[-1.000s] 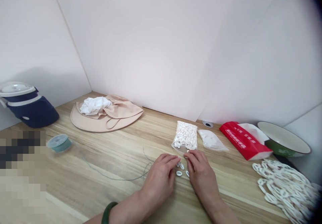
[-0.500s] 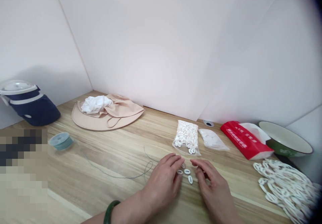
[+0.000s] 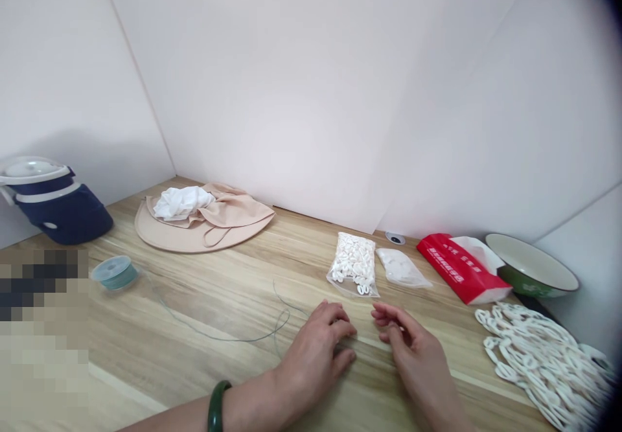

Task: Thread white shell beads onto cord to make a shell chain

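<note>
My left hand (image 3: 321, 344) rests low over the table, palm down, fingers bent and the thumb apart from them. A green bangle (image 3: 218, 406) circles its wrist. Thin grey-green cord (image 3: 228, 340) runs from a spool (image 3: 115, 272) at the left, loops, and passes behind this hand. Across a short gap, my right hand (image 3: 413, 354) is turned on its side, fingers curled in toward the thumb; whatever lies inside is hidden. Just beyond both hands lies a clear bag of white cowrie shells (image 3: 354, 260), a few of them near its mouth.
Right of the bag are a smaller white packet (image 3: 402, 267), a red tissue pack (image 3: 461, 270), a green-sided bowl (image 3: 534, 267) and a heap of strung shells (image 3: 539, 361). A beige hat (image 3: 208, 238) with white cloth (image 3: 182, 203) and a blue jug (image 3: 63, 212) stand farther left.
The several loose shells that lay between my hands no longer show there. My left fingers have bent and spread from the thumb. The view has shifted slightly.
</note>
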Demonstrator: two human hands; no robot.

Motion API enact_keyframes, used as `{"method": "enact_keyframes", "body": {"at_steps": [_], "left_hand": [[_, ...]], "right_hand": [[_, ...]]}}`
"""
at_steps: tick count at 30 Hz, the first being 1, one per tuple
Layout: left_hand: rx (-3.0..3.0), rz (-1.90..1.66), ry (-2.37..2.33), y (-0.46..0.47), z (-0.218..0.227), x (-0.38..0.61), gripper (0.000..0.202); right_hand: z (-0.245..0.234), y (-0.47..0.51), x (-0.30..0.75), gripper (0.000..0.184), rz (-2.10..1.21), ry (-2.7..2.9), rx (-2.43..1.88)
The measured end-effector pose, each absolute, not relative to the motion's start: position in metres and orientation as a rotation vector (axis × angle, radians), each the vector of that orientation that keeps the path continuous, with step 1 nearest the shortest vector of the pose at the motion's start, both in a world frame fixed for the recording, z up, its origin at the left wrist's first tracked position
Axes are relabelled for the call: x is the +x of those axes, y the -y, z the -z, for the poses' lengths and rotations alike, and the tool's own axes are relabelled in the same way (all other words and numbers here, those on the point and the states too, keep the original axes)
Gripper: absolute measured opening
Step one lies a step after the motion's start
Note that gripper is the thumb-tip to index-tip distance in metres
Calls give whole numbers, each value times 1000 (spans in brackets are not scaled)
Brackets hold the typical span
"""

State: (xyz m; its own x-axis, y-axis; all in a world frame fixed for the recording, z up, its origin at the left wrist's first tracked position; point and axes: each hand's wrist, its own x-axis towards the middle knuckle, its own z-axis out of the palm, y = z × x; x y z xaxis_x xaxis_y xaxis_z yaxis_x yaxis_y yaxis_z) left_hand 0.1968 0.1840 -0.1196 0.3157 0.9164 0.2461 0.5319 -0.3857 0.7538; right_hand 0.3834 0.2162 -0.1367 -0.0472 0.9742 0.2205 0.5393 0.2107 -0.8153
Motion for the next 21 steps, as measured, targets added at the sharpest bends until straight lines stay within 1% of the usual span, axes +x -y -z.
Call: {"method": "enact_keyframes", "body": {"at_steps": [2,4,12,17,21], "left_hand": [[2040,-899,-1259,-181,118,194,21],[2040,-873,-1252,-176,116,189,18],[2112,-798,-1277,-149,113,156,25],[2250,-771,-1286,-139,111,133,28],[2374,-824,-1321,-135,112,117,33]], "right_hand": [[139,-220,389,30,-599,1728,-1461],[140,-223,393,30,-498,1764,-1480],[136,-252,427,37,-39,1784,-1596],[138,-266,434,40,159,1902,-1706],[139,-269,430,42,265,1996,-1762]]}}
